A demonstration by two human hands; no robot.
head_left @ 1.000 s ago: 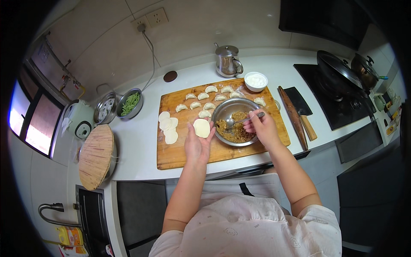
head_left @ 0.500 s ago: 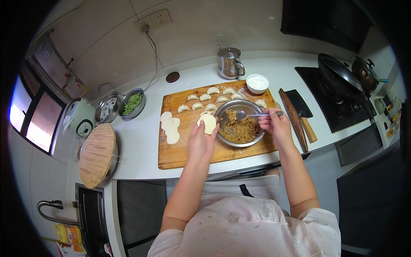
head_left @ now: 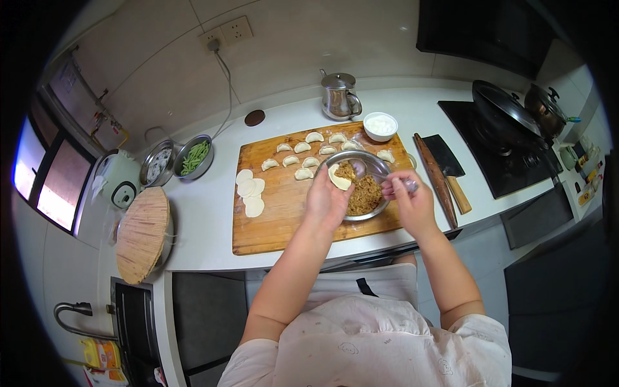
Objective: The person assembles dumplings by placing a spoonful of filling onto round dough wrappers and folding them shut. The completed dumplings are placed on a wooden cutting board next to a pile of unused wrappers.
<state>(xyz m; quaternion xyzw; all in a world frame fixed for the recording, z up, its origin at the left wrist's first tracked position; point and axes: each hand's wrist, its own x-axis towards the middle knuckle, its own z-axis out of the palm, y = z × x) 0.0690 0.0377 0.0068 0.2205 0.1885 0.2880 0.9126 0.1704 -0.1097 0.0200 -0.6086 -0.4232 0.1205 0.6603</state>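
Observation:
My left hand (head_left: 325, 201) holds a round dumpling wrapper (head_left: 338, 180) over the left rim of a steel bowl (head_left: 382, 166). Brown minced filling (head_left: 365, 195) lies in that bowl. In my right hand (head_left: 411, 201) is the handle of a metal spoon (head_left: 385, 178), its bowl end at the wrapper with a lump of filling there. Whether the lump still sits on the spoon I cannot tell. Several folded dumplings (head_left: 302, 148) stand in rows on the wooden board (head_left: 274, 233) beyond the bowl. Flat wrappers (head_left: 250, 188) overlap at the board's left side.
A white bowl of white powder (head_left: 380, 126) stands at the board's far right corner. Right of the board lie a rolling pin (head_left: 437, 180) and a cleaver (head_left: 445, 158). Farther right is a black cooktop (head_left: 474, 138). Green beans (head_left: 195, 157) fill a bowl at left; a steel pot (head_left: 340, 97) stands behind.
My left hand has moved right with the wrapper, up to the bowl. The spoon has lifted filling to the wrapper. The whole view has shifted slightly.

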